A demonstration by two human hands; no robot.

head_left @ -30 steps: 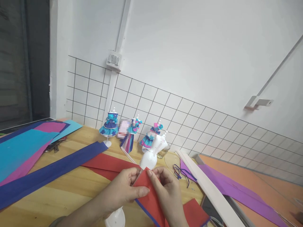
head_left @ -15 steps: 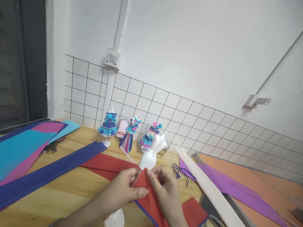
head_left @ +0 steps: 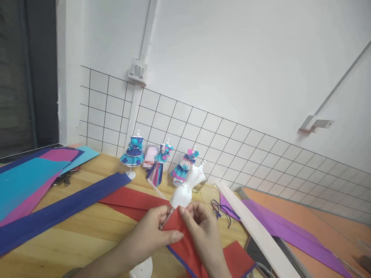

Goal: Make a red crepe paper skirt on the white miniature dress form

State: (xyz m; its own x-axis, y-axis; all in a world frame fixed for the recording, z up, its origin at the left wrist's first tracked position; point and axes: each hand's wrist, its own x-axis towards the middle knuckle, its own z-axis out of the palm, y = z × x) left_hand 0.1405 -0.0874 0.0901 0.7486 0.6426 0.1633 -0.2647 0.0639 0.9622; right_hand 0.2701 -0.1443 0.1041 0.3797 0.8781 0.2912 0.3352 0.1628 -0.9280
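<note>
A white miniature dress form (head_left: 182, 195) leans to the right, its round base (head_left: 142, 268) showing below my left wrist. Red fabric with a blue edge (head_left: 185, 239) lies over the front of its lower end. My right hand (head_left: 203, 227) pinches the fabric's top corner between thumb and fingers. On the other side, my left hand (head_left: 158, 227) has its fingers curled behind the fabric's left edge, by the form's stand, with the thumb lying across the front. Whether those left fingers grip the stand or only the cloth is partly hidden.
Three small forms in blue and pink outfits (head_left: 131, 152) stand along the wall. A navy strip (head_left: 66, 210), a red strip (head_left: 130, 199) and stacked coloured sheets (head_left: 31, 181) lie left. To the right are navy cord (head_left: 222, 208), a pale strip (head_left: 255, 227) and purple fabric (head_left: 292, 231).
Almost nothing differs. The dress form and its base have shifted very slightly to the right, while both hands keep their hold on the red fabric.
</note>
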